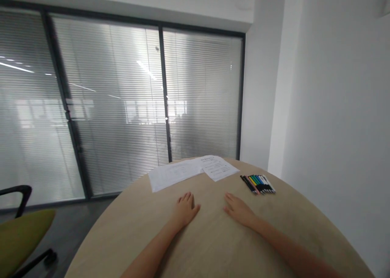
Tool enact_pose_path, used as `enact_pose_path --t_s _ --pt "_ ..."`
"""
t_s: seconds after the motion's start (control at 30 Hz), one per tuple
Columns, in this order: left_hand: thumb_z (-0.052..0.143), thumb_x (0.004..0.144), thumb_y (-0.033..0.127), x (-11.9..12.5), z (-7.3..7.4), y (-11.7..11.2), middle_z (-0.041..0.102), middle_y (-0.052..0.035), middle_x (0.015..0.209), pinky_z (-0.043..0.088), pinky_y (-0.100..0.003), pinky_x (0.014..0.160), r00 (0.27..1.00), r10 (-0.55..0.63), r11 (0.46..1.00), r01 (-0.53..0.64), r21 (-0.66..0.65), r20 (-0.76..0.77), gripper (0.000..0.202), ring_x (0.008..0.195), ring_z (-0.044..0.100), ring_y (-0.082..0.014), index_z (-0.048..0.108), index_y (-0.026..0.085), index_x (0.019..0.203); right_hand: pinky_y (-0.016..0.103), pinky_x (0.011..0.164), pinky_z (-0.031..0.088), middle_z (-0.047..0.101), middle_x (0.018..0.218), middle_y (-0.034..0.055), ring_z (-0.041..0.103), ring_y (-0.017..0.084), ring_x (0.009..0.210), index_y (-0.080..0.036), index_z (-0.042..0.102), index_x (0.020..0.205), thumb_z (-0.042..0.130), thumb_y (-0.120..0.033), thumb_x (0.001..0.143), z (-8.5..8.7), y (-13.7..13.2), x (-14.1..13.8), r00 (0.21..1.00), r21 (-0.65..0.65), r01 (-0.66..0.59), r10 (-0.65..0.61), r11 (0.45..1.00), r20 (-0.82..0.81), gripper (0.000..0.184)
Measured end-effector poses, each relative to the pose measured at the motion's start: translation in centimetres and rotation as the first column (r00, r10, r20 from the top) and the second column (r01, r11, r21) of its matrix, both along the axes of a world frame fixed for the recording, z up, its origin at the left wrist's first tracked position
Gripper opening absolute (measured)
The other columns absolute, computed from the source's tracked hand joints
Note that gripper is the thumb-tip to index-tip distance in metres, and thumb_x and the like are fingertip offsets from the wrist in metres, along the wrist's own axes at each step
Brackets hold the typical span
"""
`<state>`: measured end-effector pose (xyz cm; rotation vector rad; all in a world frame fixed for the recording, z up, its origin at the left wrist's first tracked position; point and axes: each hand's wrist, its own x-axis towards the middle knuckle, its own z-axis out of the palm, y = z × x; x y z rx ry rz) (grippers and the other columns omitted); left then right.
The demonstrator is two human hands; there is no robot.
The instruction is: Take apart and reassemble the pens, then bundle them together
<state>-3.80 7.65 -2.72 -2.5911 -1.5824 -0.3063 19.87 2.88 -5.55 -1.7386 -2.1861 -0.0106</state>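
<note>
My left hand (184, 210) lies flat on the round wooden table (128, 225), palm down, fingers stretched out and holding nothing. My right hand (239, 209) rests flat a short way to its right, also open and empty. Beyond both hands lie two white printed sheets: a larger paper (175, 174) on the left and a smaller paper (219, 167) overlapping it on the right. A row of several coloured marker pens (258, 184) lies side by side to the right of the papers, just beyond my right hand.
A glass partition with closed blinds and dark frames (164, 95) stands behind the table. A white wall (335, 107) runs close along the right. An office chair with an olive-green seat (21, 237) stands at the lower left on dark floor.
</note>
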Motion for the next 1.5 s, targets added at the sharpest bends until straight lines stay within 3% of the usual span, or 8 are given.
enact_pose_path --t_s 0.2,0.47,0.77,0.97,1.5 --pt "0.024 0.079 0.046 0.5 0.0 0.6 0.03 -0.0125 0.132 0.02 -0.037 0.099 1.0 -0.014 1.0 0.014 -0.013 -0.01 0.06 0.121 0.027 -0.0227 0.034 0.008 0.125 0.035 0.099 0.021 0.031 0.131 0.0129 0.028 0.021 0.121 -0.007 0.038 0.124 0.032 -0.04 0.08 0.0 1.7 0.0 0.998 -0.043 0.058 -0.058 0.997 -0.009 0.055" --pt "0.02 0.08 0.048 2.4 0.0 3.8 0.024 -0.0146 0.134 0.019 -0.038 0.099 0.999 -0.03 0.998 0.028 -0.058 -0.027 0.065 0.123 0.022 -0.0226 0.028 0.004 0.127 0.038 0.098 0.019 0.029 0.132 0.0141 0.024 0.023 0.122 -0.007 0.037 0.124 0.028 -0.043 0.08 0.3 5.3 -0.2 0.989 -0.056 0.147 -0.148 0.988 -0.013 0.057" --pt "0.019 0.081 0.048 2.6 -0.1 4.6 0.023 -0.0146 0.134 0.017 -0.037 0.1 0.999 -0.047 0.996 0.045 -0.072 -0.017 0.065 0.124 0.021 -0.0226 0.028 0.003 0.127 0.035 0.1 0.018 0.029 0.132 0.0157 0.024 0.023 0.122 -0.002 0.035 0.125 0.026 -0.043 0.081 0.2 4.9 -0.1 0.989 -0.064 0.146 -0.145 0.987 0.024 0.061" --pt "0.021 0.08 0.047 2.8 -0.3 4.4 0.024 -0.0137 0.134 0.018 -0.037 0.1 1.0 -0.029 0.998 0.029 -0.063 -0.001 0.063 0.123 0.021 -0.0228 0.029 0.006 0.127 0.036 0.099 0.02 0.031 0.132 0.013 0.026 0.022 0.122 -0.008 0.038 0.124 0.027 -0.042 0.081 0.0 4.8 -0.1 0.987 -0.052 0.16 -0.158 0.986 0.039 0.057" --pt "0.021 0.082 0.045 2.9 -0.5 4.1 0.025 -0.0153 0.134 0.017 -0.039 0.1 0.999 -0.038 0.997 0.038 -0.062 0.001 0.061 0.123 0.021 -0.0235 0.03 0.004 0.126 0.035 0.098 0.021 0.033 0.131 0.0114 0.028 0.021 0.121 -0.009 0.04 0.123 0.027 -0.035 0.081 -0.1 2.5 0.0 0.983 -0.048 0.178 -0.176 0.983 0.048 0.051"
